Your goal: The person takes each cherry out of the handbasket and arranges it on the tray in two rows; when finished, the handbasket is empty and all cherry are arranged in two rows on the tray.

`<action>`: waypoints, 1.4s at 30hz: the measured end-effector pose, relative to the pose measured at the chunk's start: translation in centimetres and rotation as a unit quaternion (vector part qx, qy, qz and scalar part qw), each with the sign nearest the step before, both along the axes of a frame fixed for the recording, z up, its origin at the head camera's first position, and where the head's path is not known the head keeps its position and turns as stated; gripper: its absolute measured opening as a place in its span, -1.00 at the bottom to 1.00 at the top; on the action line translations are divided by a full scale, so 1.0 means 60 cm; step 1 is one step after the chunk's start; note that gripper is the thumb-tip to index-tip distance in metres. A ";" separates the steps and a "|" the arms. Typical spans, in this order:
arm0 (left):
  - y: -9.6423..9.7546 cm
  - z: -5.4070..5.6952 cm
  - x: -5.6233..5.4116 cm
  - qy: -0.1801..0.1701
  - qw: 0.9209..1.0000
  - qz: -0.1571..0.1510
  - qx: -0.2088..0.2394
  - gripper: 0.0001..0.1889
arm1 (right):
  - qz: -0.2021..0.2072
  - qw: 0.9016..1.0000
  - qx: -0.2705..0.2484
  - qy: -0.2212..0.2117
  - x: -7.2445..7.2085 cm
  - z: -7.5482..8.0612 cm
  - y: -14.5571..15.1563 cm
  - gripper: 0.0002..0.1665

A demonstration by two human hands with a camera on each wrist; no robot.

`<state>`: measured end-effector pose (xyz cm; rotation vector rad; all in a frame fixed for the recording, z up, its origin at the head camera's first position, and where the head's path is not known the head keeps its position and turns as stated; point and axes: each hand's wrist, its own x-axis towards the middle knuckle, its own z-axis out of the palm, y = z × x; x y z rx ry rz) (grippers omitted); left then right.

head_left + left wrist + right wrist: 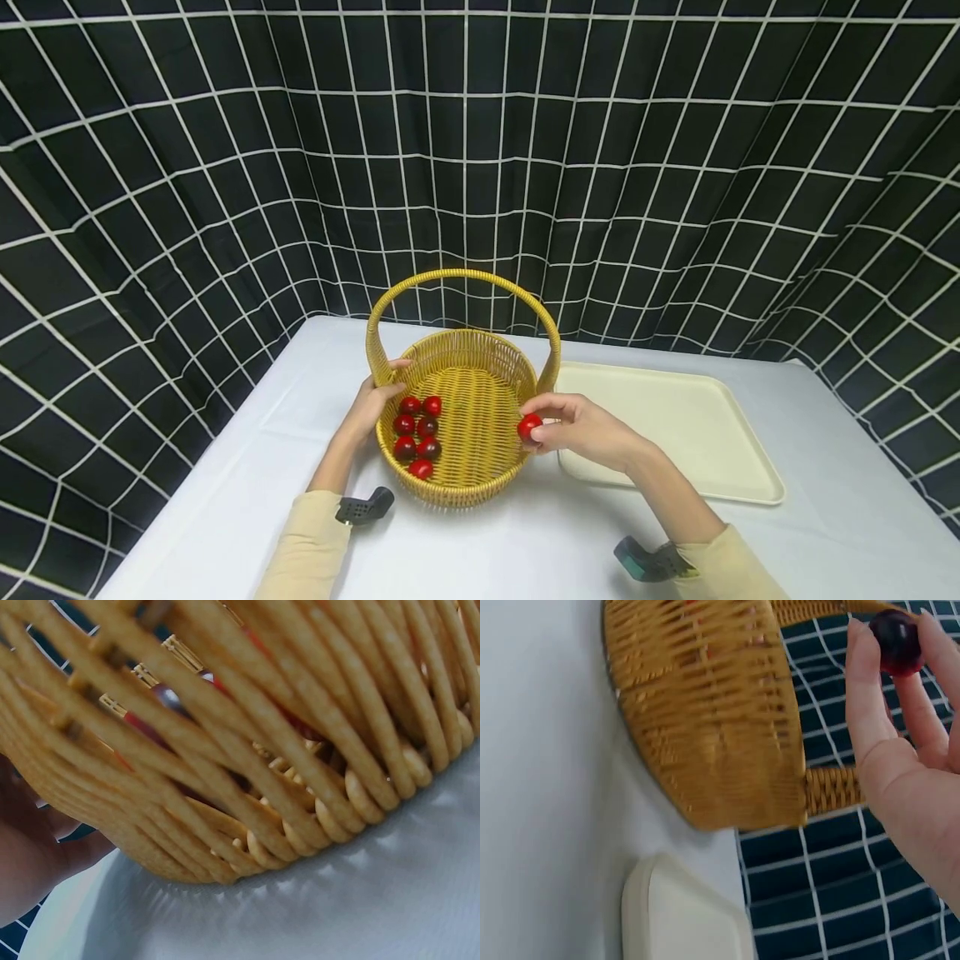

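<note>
A yellow wicker basket (480, 417) with a tall arched handle stands upright on the table. Several shiny dark-red cherries (427, 426) lie together on the left part of its floor, partly visible through the weave in the left wrist view. My left hand (367, 406) grips the basket's left side where the handle meets the rim, with thumb and fingers on either side of the handle's foot. Between thumb and fingertips, my right hand (588, 432) pinches one cherry (897, 642) at the basket's right rim. In the right wrist view that cherry is held above rim height.
A cream rectangular tray (675, 425) lies to the right of the basket, partly behind my right hand. White cloth (480, 558) covers the table. A black curtain with a white grid (480, 167) surrounds the back and sides.
</note>
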<state>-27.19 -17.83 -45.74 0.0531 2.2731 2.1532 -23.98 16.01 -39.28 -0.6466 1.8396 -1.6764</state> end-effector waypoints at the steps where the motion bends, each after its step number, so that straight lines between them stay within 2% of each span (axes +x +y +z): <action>1: 0.000 0.000 0.000 -0.001 1.000 0.000 0.000 -0.52 | 0.000 1.000 -0.011 -0.007 0.000 -0.002 0.008 -0.63; 4: 0.000 0.001 0.000 -0.006 1.000 -0.001 0.003 -0.52 | 0.000 0.999 -0.029 -0.022 -0.001 -0.007 0.033 -0.62; 8: 0.000 0.001 0.000 -0.008 1.000 -0.002 0.006 -0.52 | -0.019 1.000 -0.002 -0.015 -0.003 -0.013 0.067 -0.54; 12: 0.001 0.000 -0.001 -0.004 1.000 -0.002 0.009 -0.52 | -0.065 0.997 0.044 -0.010 -0.013 -0.023 0.096 -0.47; 17: 0.001 0.002 -0.001 -0.008 1.000 0.002 0.008 -0.52 | -0.116 0.992 0.033 -0.046 -0.032 -0.042 0.119 -0.54; 21: 0.002 0.001 -0.001 -0.009 1.000 0.004 0.006 -0.52 | -0.147 0.987 0.031 -0.052 -0.048 -0.058 0.128 -0.53; 28: 0.001 -0.002 -0.001 -0.002 1.000 0.004 0.004 -0.52 | -0.226 0.971 0.062 -0.038 -0.080 -0.080 0.125 -0.33; 35: 0.001 -0.005 0.000 0.003 1.000 0.008 0.006 -0.53 | -0.290 0.952 0.094 -0.035 -0.106 -0.098 0.112 -0.37; 42: 0.003 -0.004 0.000 0.008 1.000 0.011 0.006 -0.53 | -0.321 0.938 0.131 -0.019 -0.122 -0.106 0.096 -0.41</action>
